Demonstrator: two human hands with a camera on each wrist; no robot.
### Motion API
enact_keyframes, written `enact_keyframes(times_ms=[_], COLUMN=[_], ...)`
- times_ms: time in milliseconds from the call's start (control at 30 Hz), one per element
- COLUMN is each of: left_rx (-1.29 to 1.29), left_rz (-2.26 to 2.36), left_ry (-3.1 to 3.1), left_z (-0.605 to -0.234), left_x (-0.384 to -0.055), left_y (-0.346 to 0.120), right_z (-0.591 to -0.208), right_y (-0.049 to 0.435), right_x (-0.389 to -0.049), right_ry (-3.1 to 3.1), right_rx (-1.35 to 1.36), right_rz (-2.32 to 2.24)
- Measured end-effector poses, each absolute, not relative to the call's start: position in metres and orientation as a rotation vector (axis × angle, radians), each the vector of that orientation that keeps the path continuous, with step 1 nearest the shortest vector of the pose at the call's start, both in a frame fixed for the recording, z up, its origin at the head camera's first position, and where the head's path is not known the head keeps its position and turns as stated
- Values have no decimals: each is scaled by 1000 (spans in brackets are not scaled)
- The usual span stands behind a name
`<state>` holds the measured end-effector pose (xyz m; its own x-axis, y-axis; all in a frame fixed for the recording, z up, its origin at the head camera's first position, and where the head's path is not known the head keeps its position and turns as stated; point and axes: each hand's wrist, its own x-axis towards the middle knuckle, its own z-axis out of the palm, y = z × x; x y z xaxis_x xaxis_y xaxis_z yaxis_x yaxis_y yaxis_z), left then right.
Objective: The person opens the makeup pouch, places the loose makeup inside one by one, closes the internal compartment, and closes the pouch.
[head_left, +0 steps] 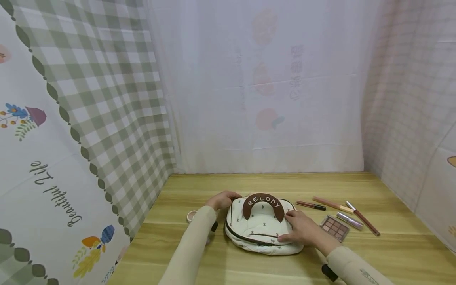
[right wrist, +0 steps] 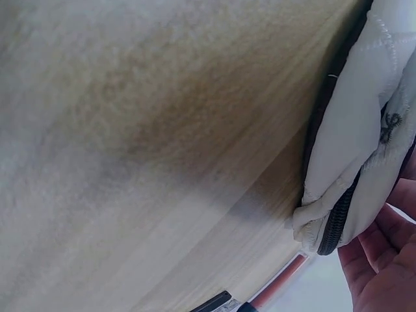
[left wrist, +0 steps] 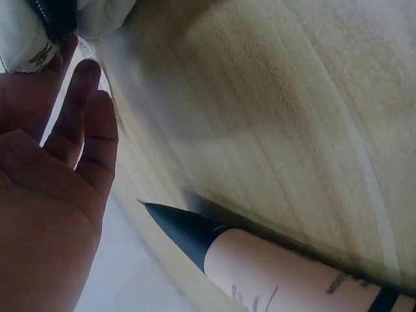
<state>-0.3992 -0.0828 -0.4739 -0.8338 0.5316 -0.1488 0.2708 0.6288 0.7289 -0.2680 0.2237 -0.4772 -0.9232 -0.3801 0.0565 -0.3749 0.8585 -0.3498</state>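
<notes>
A white makeup bag [head_left: 263, 227] with small dark bow prints lies on the table, lid up. Its brown curved handle [head_left: 263, 200] reads "MELODY", and a dark zipper [head_left: 246, 237] runs round the side. At the bag's back left corner my left hand [head_left: 222, 200] holds the edge; the left wrist view shows thumb and fingers close around fabric beside the zipper [left wrist: 55, 16]. On the right side my right hand [head_left: 303, 229] grips the bag, thumb near the front edge and fingers by the handle's end. The bag partly hides those fingertips in the right wrist view.
Right of the bag lie an eyeshadow palette [head_left: 335, 228], a silvery tube [head_left: 349, 221], a dark red lip gloss tube [head_left: 311, 205] and slim pencil-like sticks [head_left: 333, 205]. Left of it are a small round compact [head_left: 191, 215] and a pink tube with a black pointed cap [left wrist: 260, 266]. Curtains surround the table.
</notes>
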Motion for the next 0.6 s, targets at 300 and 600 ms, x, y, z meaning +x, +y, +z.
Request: enact_keyframes(times_ms=[300,600], left_rx=[570,584], left_rz=[1100,900], left_ry=[2410,2557], left_z=[-478,-477], left_x=[-404,-405], left_y=[-83,-89], right_z=[-481,-478], right_y=[223,223], right_x=[-267,-268], right_ry=[3022,3020], right_rx=[-627,-619], right_rz=[-553,-530])
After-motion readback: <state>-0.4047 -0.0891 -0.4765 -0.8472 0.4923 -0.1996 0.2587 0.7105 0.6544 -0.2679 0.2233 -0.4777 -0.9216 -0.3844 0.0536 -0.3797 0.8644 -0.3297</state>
